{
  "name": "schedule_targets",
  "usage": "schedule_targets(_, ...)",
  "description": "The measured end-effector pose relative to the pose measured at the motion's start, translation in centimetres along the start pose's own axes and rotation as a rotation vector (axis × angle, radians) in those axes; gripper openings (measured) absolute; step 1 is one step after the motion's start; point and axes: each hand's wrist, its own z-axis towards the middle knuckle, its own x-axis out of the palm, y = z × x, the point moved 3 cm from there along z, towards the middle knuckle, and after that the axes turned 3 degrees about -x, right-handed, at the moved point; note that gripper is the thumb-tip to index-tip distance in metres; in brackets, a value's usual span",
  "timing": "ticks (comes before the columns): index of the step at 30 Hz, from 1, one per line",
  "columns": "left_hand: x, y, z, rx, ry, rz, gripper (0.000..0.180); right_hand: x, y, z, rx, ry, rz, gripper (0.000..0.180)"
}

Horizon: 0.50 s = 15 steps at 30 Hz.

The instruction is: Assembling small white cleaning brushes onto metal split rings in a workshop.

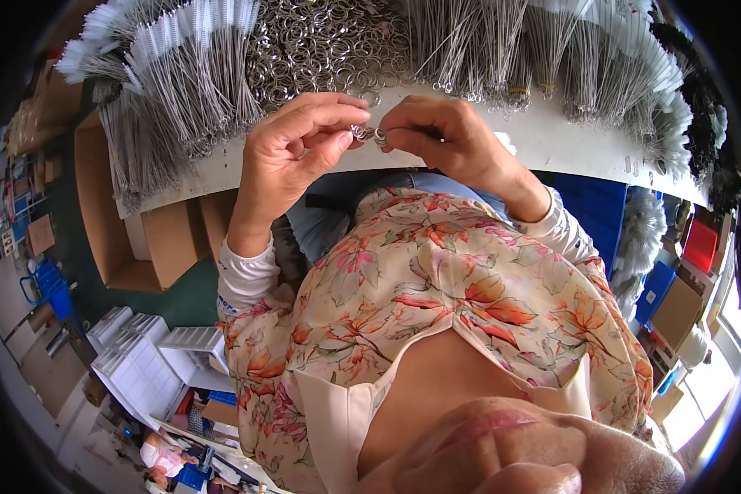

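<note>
Face (502, 440) foremost; left hand (292, 142) and right hand (461, 138) pinch small metal rings (379, 138), perhaps linked, above the surface (564, 148); loose rings (329, 49) heap just beyond, seemingly for easy reach.

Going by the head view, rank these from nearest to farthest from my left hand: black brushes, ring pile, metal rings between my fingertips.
From your left hand:
1. Metal rings, at the fingertips.
2. Ring pile, on the table just beyond.
3. Black brushes, far right.
</note>
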Motion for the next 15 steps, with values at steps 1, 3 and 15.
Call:
schedule_targets(1,0.0,-0.2,0.2,0.015,0.021,0.011,0.019,0.0,-0.2,-0.1,0.056,-0.01,0.092,0.015)
schedule_targets(3,0.0,-0.3,0.4,0.031,0.042,0.023,0.02,-0.2,0.3,-0.1,0.107,-0.028,0.11,0.015)
schedule_targets(15,2.1,-4.0,1.0,0.5,-0.347,0.263,0.033,-1.6,5.1,1.9,0.102,-0.17,0.547,0.018)
